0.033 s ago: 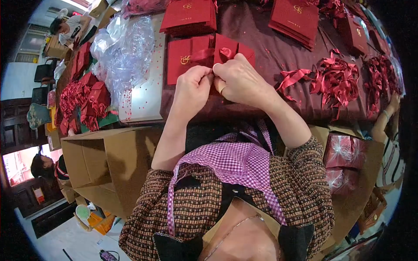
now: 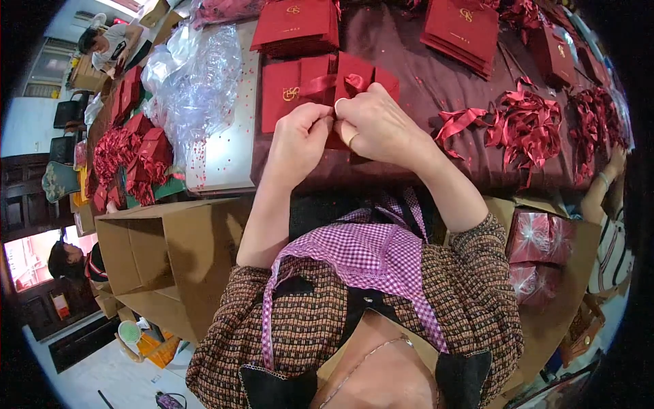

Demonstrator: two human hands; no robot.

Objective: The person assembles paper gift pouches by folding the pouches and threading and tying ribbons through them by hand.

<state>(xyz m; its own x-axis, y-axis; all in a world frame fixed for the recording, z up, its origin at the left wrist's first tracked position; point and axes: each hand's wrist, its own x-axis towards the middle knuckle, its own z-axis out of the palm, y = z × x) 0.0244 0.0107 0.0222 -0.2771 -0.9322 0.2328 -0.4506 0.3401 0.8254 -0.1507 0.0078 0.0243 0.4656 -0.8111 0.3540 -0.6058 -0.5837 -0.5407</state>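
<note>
My left hand (image 2: 302, 143) and my right hand (image 2: 375, 126) meet over the table's front part, fingertips pinched together. Between them a red satin ribbon (image 2: 318, 84) disappears into my fingers; the gripped part is mostly hidden. A glossy loop of red ribbon (image 2: 355, 83) stands just beyond my right thumb. Beneath the hands lie red paper pouches with gold print (image 2: 279, 95), partly covered by my fingers. A ring shows on my right hand. Farther off sits a stack of red pouches (image 2: 298, 27).
More red pouches (image 2: 463, 34) are stacked at the far right. Cut red ribbons (image 2: 524, 129) lie heaped nearer on the dark red tablecloth (image 2: 402, 34). Clear plastic wrap (image 2: 197, 75) covers the left side. Cardboard boxes (image 2: 197, 259) stand below the table edge, and other people work at both sides.
</note>
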